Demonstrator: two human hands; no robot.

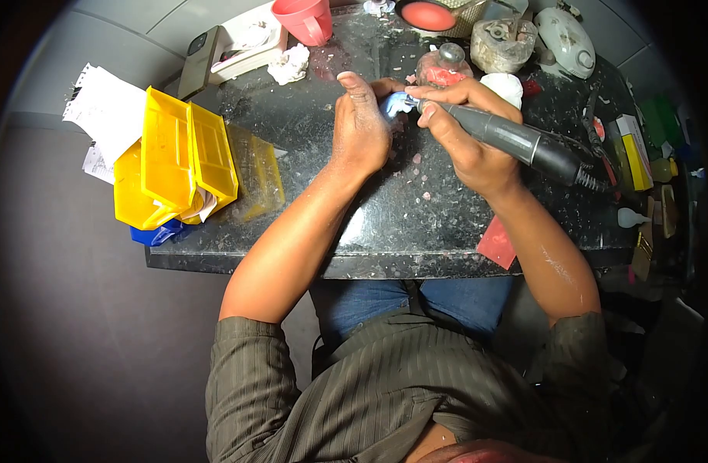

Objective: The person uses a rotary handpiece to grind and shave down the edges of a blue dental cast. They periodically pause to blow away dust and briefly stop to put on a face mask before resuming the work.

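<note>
My right hand (471, 150) is closed around a dark rotary handpiece (516, 139), its coiled cord running off to the right. The tool's tip points left and meets, or nearly meets, a small whitish piece (398, 105) under bright light. My left hand (360, 133) grips that piece with the fingers curled behind it and the thumb pointing up. Glare and the fingers hide the piece's exact shape. Both hands are above the dark speckled bench (308, 166). Just beyond them is a glass jar (444, 65) with a rounded stopper and pinkish contents.
Yellow bins (169, 158) and papers (107, 108) occupy the left edge. At the back are a pink mug (304, 19), a phone (199, 60), crumpled tissue (289, 64), a red-filled bowl (427, 15) and a plaster-stained container (502, 42). A red sheet (497, 242) lies near the front edge.
</note>
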